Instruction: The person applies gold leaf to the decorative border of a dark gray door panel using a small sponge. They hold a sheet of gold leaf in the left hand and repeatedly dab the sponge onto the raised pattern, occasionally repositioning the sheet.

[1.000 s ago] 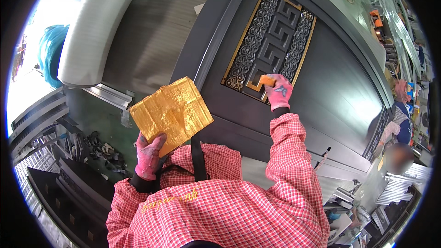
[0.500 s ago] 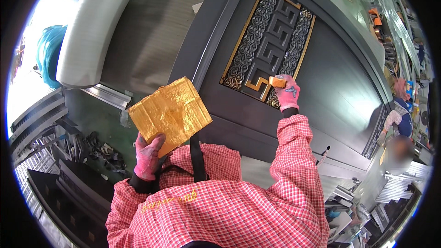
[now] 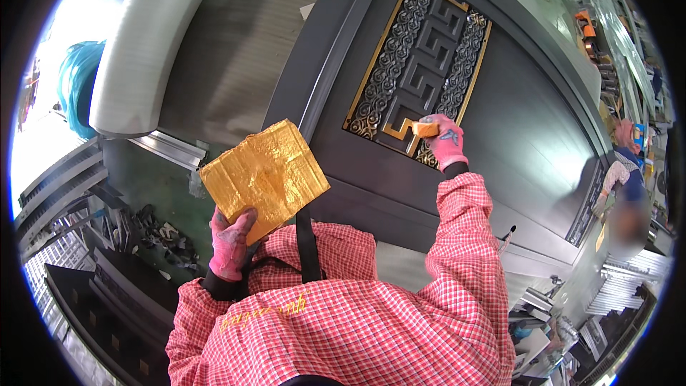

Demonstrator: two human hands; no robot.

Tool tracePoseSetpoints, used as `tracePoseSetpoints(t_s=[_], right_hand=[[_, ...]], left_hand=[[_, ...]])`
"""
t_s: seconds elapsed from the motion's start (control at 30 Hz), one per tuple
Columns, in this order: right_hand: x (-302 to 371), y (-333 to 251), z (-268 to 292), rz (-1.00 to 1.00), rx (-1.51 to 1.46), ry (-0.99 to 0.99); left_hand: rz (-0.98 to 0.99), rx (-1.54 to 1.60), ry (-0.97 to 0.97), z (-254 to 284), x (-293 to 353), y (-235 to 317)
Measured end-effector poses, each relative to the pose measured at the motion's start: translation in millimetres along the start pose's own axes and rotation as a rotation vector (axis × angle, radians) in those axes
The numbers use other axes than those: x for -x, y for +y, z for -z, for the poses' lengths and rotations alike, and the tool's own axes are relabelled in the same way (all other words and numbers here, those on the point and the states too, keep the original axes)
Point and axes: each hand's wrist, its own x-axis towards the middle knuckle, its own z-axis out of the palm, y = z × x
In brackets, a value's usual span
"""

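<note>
the pink-gloved left hand (image 3: 230,243) grips the lower edge of a gold-coated board (image 3: 263,177) held just above it, while the right hand (image 3: 444,141) pinches a small orange sponge (image 3: 424,129) against the ornamental door panel (image 3: 418,71) beneath its fingertips.

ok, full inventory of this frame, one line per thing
door panel: 1, dark grey, lying flat ahead
ornamental inlay: 1, gold and silver fretwork, set in the panel
sponge block: 1, orange, pressed on the inlay's lower edge
gold-coated board: 1, gold, held up at lower left
white roll: 1, white, upper left
co-worker: 1, blurred, far right
left hand: pink glove, gripping the board's lower edge
right hand: pink glove, holding the sponge block
</note>
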Motion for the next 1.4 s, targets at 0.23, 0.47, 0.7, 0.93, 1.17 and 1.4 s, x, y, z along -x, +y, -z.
tracePoseSetpoints(t_s=[0.23, 0.47, 0.7, 0.93, 1.17, 1.4], right_hand=[[20.1, -3.6, 0.1, 0.026, 0.018, 0.113], [39.8, -13.3, -3.3, -0.032, 0.196, 0.062], [47.5, -10.9, -6.2, -0.083, 0.137, 0.097], [54.4, -7.2, -7.0, -0.051, 0.108, 0.089], [60.0, -8.8, -7.7, -0.086, 0.06, 0.107], [46.6, -7.2, -0.9, 0.093, 0.094, 0.035]], left_hand=[[-0.013, 0.013, -0.003, 3.5, -1.4, -4.1], [-0.035, -0.02, -0.013, 0.6, -1.6, -3.4], [0.011, 0.02, -0.002, 0.0, 0.2, 0.3], [-0.001, 0.022, 0.006, -4.0, 3.3, 2.3], [-0.028, 0.006, -0.021, 1.4, 0.6, -4.2], [-0.014, 0.014, -0.009, -0.3, -0.4, -2.2]])
